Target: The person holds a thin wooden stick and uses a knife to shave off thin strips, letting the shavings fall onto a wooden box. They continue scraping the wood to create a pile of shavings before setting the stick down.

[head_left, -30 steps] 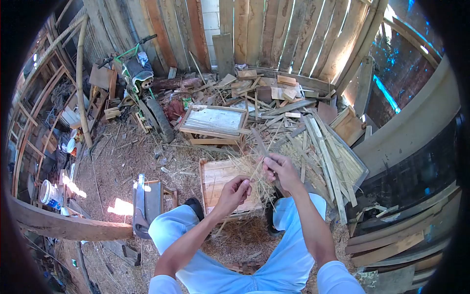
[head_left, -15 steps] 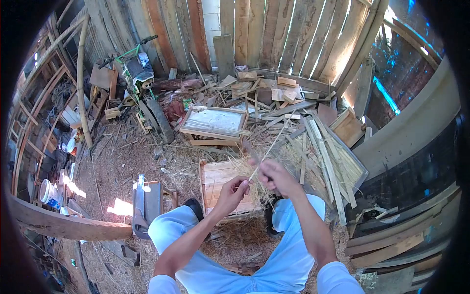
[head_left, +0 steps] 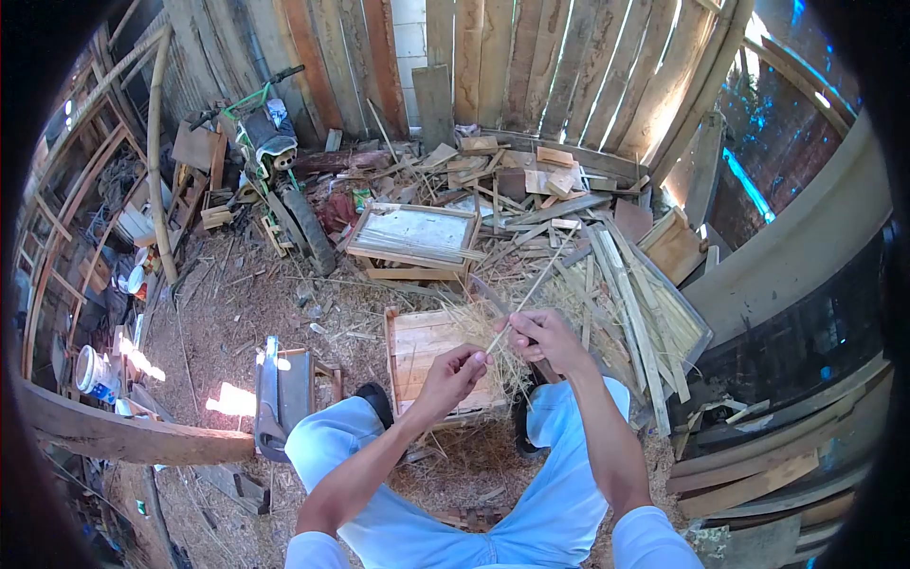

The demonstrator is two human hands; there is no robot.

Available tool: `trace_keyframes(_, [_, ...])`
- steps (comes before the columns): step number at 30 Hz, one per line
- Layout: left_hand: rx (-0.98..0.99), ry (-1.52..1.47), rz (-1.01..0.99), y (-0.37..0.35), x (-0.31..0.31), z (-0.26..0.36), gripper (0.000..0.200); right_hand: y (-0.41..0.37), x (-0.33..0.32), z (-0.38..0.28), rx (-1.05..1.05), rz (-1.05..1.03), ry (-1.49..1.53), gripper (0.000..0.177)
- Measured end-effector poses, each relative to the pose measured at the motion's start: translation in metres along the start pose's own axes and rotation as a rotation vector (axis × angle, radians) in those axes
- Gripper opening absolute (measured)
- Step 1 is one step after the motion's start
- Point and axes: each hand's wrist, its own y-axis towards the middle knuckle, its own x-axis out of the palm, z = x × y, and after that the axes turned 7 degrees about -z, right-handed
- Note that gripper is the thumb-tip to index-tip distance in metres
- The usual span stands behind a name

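Observation:
A thin pale strip (head_left: 537,282) slants up and to the right between my two hands. Its lower end is pinched in the fingers of my left hand (head_left: 459,376). My right hand (head_left: 542,339) is closed around a knife (head_left: 490,295), whose dark blade points up and to the left and lies against the strip. Below both hands is a light wooden box (head_left: 423,347), with fine pale shavings (head_left: 464,318) heaped at its right side.
A framed tray (head_left: 414,230) with thin strips lies ahead. Wood scraps (head_left: 559,180) pile up behind it, and long slats (head_left: 626,313) lie at the right. A small bike (head_left: 275,152) stands back left; a saw (head_left: 271,408) rests on a stool at the left.
My right hand has shifted slightly right and down, and the knife blade shows more clearly. The left hand has barely moved and still pinches the strip.

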Motion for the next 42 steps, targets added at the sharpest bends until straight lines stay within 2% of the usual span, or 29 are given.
trace_keyframes(1, [0.001,-0.002,0.004,-0.002,-0.001,-0.001,0.023,0.0,-0.006,-0.001,0.002,-0.003,-0.001,0.032])
trace_keyframes(3, [-0.057,-0.051,-0.057,-0.007,-0.004,-0.005,0.022,-0.001,-0.03,-0.004,-0.117,0.191,0.041,0.035])
trace_keyframes(5, [-0.048,-0.033,-0.068,-0.01,-0.005,-0.015,0.022,-0.005,-0.051,-0.01,-0.156,0.211,0.099,0.037])
trace_keyframes(7, [-0.04,-0.013,-0.071,-0.01,-0.01,-0.016,0.022,-0.006,-0.045,-0.015,-0.193,0.222,0.162,0.039])
trace_keyframes(10, [-0.054,-0.019,-0.01,-0.003,-0.011,-0.011,0.023,-0.005,-0.019,-0.004,-0.078,-0.014,0.081,0.045])
trace_keyframes(11, [-0.047,-0.021,-0.014,-0.003,-0.009,-0.006,0.023,-0.003,-0.01,0.002,-0.078,-0.017,0.083,0.045])
trace_keyframes(13, [-0.045,-0.018,-0.012,-0.004,-0.008,-0.002,0.023,0.0,0.012,0.008,0.041,-0.198,-0.068,0.039])
trace_keyframes(17, [-0.018,-0.033,0.015,-0.004,-0.009,-0.003,0.022,0.009,0.018,0.017,0.069,-0.232,-0.005,0.039])
trace_keyframes(19, [-0.007,-0.019,0.0,-0.005,-0.008,0.001,0.022,0.008,0.014,0.009,0.065,-0.163,-0.062,0.039])
trace_keyframes(26, [-0.012,-0.004,-0.019,-0.003,0.0,0.0,0.022,0.001,0.005,-0.001,0.093,-0.121,-0.072,0.036])
trace_keyframes(28, [-0.013,0.023,-0.014,-0.006,-0.001,-0.002,0.022,0.0,-0.011,-0.001,0.043,0.012,-0.04,0.035])
trace_keyframes(31, [-0.065,0.028,-0.028,-0.011,-0.006,-0.007,0.022,-0.003,-0.039,-0.011,-0.007,0.077,0.028,0.034])
trace_keyframes(36, [-0.137,0.001,-0.035,-0.015,-0.009,-0.009,0.022,-0.002,-0.021,0.004,-0.038,0.029,0.126,0.034])
trace_keyframes(38, [-0.107,-0.005,-0.026,-0.013,-0.009,-0.006,0.022,0.0,-0.009,0.015,0.106,-0.122,0.063,0.033])
trace_keyframes(41, [-0.078,0.004,-0.017,-0.012,-0.013,-0.002,0.022,0.004,-0.007,0.012,0.1,-0.094,0.026,0.036])
trace_keyframes(42, [-0.071,0.025,-0.017,-0.013,-0.016,-0.001,0.022,0.006,-0.025,0.01,0.027,0.027,-0.082,0.037])
